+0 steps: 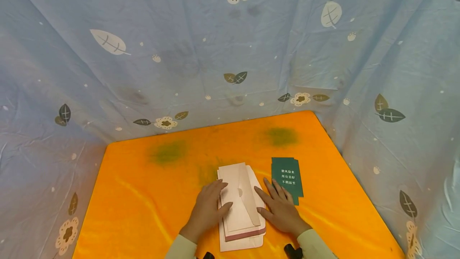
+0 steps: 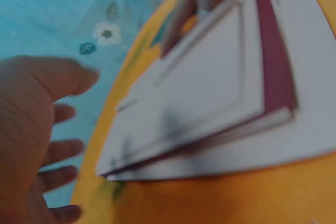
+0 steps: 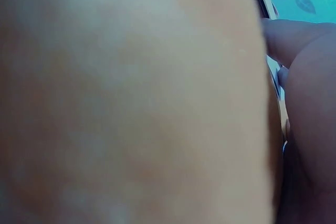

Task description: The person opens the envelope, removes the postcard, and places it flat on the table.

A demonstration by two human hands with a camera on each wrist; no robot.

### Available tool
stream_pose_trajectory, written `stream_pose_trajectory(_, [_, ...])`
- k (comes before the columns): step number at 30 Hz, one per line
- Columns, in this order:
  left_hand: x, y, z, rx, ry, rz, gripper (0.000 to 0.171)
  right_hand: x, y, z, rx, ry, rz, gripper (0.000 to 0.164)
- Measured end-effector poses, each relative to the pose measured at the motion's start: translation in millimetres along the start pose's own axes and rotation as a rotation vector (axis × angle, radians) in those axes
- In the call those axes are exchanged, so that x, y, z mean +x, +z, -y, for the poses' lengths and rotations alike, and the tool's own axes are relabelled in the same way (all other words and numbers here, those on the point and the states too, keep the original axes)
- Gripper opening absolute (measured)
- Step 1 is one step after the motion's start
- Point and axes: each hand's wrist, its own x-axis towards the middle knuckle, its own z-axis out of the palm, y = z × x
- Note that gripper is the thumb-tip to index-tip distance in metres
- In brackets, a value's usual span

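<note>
A stack of pale pink envelopes (image 1: 237, 203) lies in front of me, the top one with its pointed flap toward the right. A dark red strip (image 2: 273, 51) shows between its layers. My left hand (image 1: 207, 209) is at the stack's left side with fingers extended; the left wrist view has it apart from the paper, holding nothing. My right hand (image 1: 282, 211) lies along the right side, fingers spread, thumb and index fingertip at the stack's edge. Beyond those fingers are dark green cards (image 1: 287, 177) with white lettering, partly covered by the hand. Blurred skin blocks most of the right wrist view.
An orange cloth (image 1: 143, 195) with greenish smudges covers the table. Light blue curtains (image 1: 172, 51) printed with leaves and flowers hang behind it and at both sides. Dark objects (image 1: 292, 251) sit by the wrists at the bottom edge.
</note>
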Motion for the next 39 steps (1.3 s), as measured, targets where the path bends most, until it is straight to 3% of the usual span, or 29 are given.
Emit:
stream_pose_trajectory(3, [-2.7, 7.6, 5.5, 0.099, 0.096, 0.050, 0.073, 0, 0, 0, 0.003, -0.003, -0.004, 0.065])
stream_pose_trajectory(5, [-5.4, 12.2, 9.4, 0.125, 0.116, 0.101, 0.084, 0, 0, 0, 0.002, -0.006, -0.006, 0.065])
stream_pose_trajectory(11, [-12.6, 21.2, 18.8, 0.116, 0.113, 0.206, 0.100, -1, 0, 0, 0.007, -0.009, -0.011, 0.065])
stream_pose_trajectory(17, [-17.4, 24.2, 25.1, 0.123, 0.114, 0.265, 0.101, 0, -2, 2, 0.015, -0.005, -0.007, 0.065])
stream_pose_trajectory(39, [-22.2, 31.0, 35.3, 0.185, 0.122, 0.281, 0.097, 0, -4, 4, 0.022, 0.000, -0.003, 0.065])
